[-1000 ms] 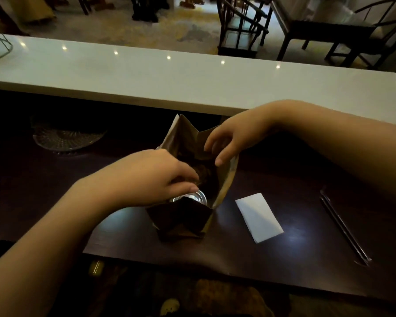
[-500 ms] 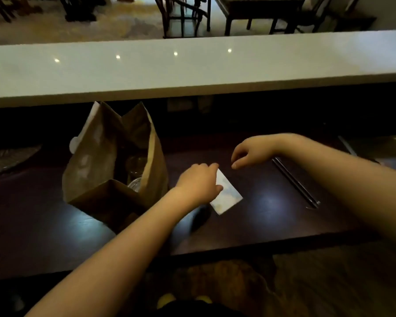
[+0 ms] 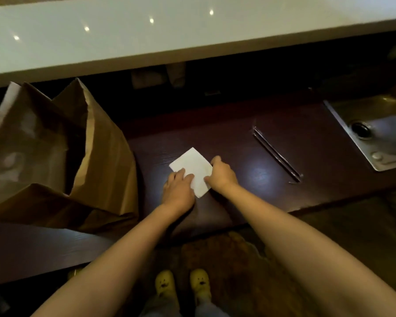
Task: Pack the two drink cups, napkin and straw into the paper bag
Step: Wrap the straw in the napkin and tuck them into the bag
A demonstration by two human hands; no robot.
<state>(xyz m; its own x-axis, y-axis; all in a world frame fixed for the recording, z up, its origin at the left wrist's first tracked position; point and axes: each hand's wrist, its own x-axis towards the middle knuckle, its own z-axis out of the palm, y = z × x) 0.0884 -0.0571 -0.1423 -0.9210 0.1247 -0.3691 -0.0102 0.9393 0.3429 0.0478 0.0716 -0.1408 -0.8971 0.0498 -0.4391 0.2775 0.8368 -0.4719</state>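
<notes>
A folded white napkin [image 3: 192, 164] lies flat on the dark wooden counter [image 3: 249, 202]. My left hand [image 3: 178, 189] rests on its near left edge with fingers curled over the paper. My right hand [image 3: 222, 173] pinches its right edge, thumb at the near corner. The brown paper bag [image 3: 96, 156] stands open at the left, apart from both hands; its inside is dark and no cup shows in it. A thin dark straw [image 3: 276, 154] lies diagonally on the counter to the right of the napkin.
A raised white ledge [image 3: 146, 42] runs along the back. A small metal sink [image 3: 375, 133] is set into the counter at the far right. The counter's front edge is just below my wrists, with my yellow shoes [image 3: 181, 284] on the floor.
Both hands left the bag's mouth and moved right to the napkin. The left reached it first; now the right has closed on its other edge. My head has tilted further down.
</notes>
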